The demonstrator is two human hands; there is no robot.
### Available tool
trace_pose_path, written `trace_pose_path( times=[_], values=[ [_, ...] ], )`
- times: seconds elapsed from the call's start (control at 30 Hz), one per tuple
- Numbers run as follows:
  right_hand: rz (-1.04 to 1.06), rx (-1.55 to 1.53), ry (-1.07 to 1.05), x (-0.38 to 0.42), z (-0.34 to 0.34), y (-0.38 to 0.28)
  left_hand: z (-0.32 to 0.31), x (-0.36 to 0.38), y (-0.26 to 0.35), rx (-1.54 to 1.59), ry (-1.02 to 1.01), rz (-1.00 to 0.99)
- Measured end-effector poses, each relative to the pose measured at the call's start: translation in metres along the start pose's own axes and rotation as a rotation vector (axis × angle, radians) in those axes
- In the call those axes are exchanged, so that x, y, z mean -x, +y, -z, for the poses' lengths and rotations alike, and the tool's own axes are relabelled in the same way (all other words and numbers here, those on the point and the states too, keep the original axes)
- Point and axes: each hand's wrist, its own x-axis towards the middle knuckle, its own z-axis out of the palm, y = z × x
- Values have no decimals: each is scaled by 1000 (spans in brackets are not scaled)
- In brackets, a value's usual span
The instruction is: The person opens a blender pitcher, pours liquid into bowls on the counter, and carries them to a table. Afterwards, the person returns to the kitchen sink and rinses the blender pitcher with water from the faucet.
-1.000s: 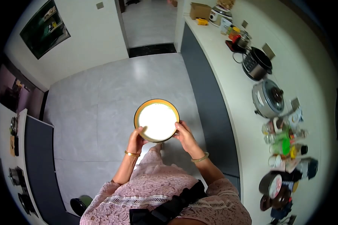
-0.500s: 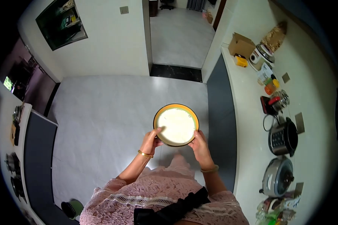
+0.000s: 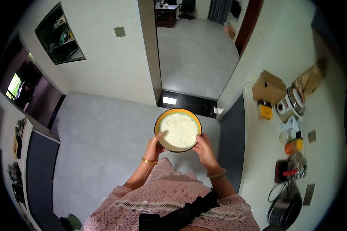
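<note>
I hold a round bowl (image 3: 178, 129) with an orange rim in front of me, above the floor. It is filled with a pale, creamy white mixture. My left hand (image 3: 155, 144) grips the bowl's lower left rim, thumb on the edge. My right hand (image 3: 205, 149) grips the lower right rim. Each wrist carries a thin bangle.
A white counter (image 3: 258, 154) runs along the right with a cardboard box (image 3: 270, 87), a yellow item (image 3: 264, 111), jars and a dark cooker (image 3: 285, 210). A doorway (image 3: 196, 50) with a dark threshold lies ahead. A dark cabinet (image 3: 38, 161) stands at left.
The view has advanced across the kitchen toward the doorway; the counter appliances slid down and back. Both hands keep the same grip on the bowl.
</note>
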Motion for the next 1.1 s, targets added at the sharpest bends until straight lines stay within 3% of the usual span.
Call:
trace_pose_path(
  times=[0.27,0.57,0.6,0.9,1.1],
  values=[
    [11,-23,-14,-187,27,-54,-58,-172,68,-3,10,-55],
    [38,-57,46,-371,31,-143,-107,-379,146,-88,-81,54],
    [33,-57,43,-368,36,-146,-110,-374,142,-97,-72,50],
    [-34,-143,37,-591,58,-195,-156,-576,209,113,-21,5],
    [-120,1,9,-748,51,-257,-180,-709,272,130,0,22]
  ],
)
